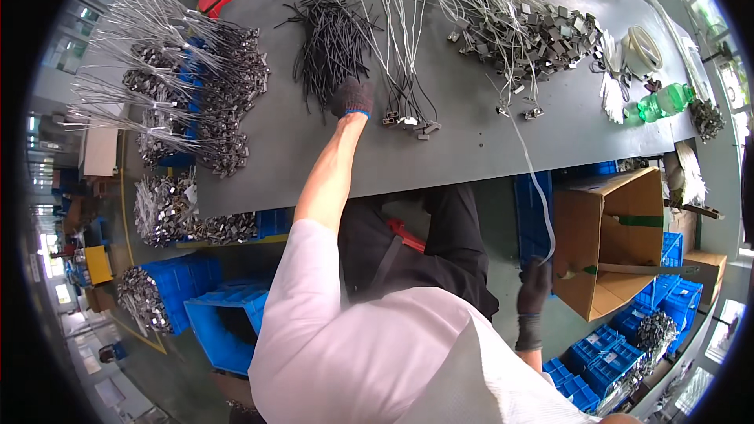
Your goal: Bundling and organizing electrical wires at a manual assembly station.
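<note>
My left hand [353, 98], in a dark knitted glove with a blue cuff edge, is at the near right edge of a pile of thin black tubes [330, 43] on the table. Its fingers are drawn together, and what they hold, if anything, is hidden. Down at my right side, my right hand [535, 289], also in a dark glove, is closed on a whitish wire strand [536, 177]. The strand rises over the table edge towards small metal-ended pieces [532, 113]. Right of my left hand lie several white wires with black tube sections and metal ends [408, 119].
On the grey table [455, 169] are a large heap of metal connectors [542, 39], wire bundles [224, 94] at left, a tape roll [642, 52] and a green bottle [666, 102]. A cardboard box [605, 243] and blue crates [601, 349] stand at right; another blue crate [224, 322] stands left.
</note>
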The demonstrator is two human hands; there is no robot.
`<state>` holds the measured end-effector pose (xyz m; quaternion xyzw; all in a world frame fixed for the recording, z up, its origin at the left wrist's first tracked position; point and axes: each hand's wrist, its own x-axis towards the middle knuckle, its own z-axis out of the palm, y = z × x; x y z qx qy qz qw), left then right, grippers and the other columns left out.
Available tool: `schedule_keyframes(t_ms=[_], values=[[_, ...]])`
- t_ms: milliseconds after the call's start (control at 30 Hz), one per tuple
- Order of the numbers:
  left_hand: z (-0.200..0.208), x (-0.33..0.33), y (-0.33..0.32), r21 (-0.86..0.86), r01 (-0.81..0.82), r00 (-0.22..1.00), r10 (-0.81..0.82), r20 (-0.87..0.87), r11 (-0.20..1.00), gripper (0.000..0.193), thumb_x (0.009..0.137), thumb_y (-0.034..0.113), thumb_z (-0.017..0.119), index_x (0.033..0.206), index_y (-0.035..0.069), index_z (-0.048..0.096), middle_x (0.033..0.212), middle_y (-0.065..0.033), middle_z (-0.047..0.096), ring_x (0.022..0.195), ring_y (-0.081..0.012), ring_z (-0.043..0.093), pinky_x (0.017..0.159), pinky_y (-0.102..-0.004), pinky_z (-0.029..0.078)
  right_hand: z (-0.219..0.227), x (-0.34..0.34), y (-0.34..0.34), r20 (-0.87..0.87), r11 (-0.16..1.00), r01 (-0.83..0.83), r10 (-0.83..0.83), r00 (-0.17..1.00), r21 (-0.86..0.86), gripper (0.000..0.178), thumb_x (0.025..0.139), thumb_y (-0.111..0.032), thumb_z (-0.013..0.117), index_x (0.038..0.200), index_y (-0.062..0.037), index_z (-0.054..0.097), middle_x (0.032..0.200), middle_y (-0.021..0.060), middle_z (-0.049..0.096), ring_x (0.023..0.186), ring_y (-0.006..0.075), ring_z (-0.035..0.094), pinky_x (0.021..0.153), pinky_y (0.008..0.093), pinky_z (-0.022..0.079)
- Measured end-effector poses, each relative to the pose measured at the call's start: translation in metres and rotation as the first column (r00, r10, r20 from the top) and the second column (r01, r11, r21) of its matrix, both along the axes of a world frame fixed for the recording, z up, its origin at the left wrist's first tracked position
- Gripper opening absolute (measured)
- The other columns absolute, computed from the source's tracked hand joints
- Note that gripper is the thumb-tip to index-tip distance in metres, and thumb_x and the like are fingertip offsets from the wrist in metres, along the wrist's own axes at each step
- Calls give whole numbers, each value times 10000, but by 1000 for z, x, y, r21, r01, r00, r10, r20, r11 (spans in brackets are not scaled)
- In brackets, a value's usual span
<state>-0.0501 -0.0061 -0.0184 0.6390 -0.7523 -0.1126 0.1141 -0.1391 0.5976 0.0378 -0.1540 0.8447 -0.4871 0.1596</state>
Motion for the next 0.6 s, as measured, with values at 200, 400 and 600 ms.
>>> schedule_keyframes(t_ms=[200, 400, 600], values=[[-45, -9, -45, 161, 130, 988, -142, 66, 978, 312, 911, 296, 590, 1033, 68, 764, 1149, -214, 716, 1085, -391, 698, 866, -506, 582, -120, 21, 92, 89, 620, -374, 440, 894, 690, 264, 1026, -228, 452, 1050, -64, 658, 1052, 223, 689, 991, 418, 659, 835, 496, 528], [-68, 45, -20, 650, 116, 825, 292, -484, 751, 135, 865, 218, 693, 820, 93, 714, 840, -93, 742, 752, -204, 735, 591, -398, 564, -173, 45, 208, 227, 562, -597, 591, 774, 573, 254, 956, -231, 487, 956, -53, 669, 946, 230, 691, 899, 427, 673, 771, 519, 543], [-36, 91, 86, 670, 662, 133, 827, -547, 336, 71, 894, 125, 707, 855, 73, 680, 728, -11, 670, 596, -99, 622, 530, -248, 517, -120, 52, 157, 143, 323, -519, 728, 671, 792, 235, 953, -203, 483, 955, -58, 668, 923, 229, 691, 887, 424, 676, 753, 519, 545]])
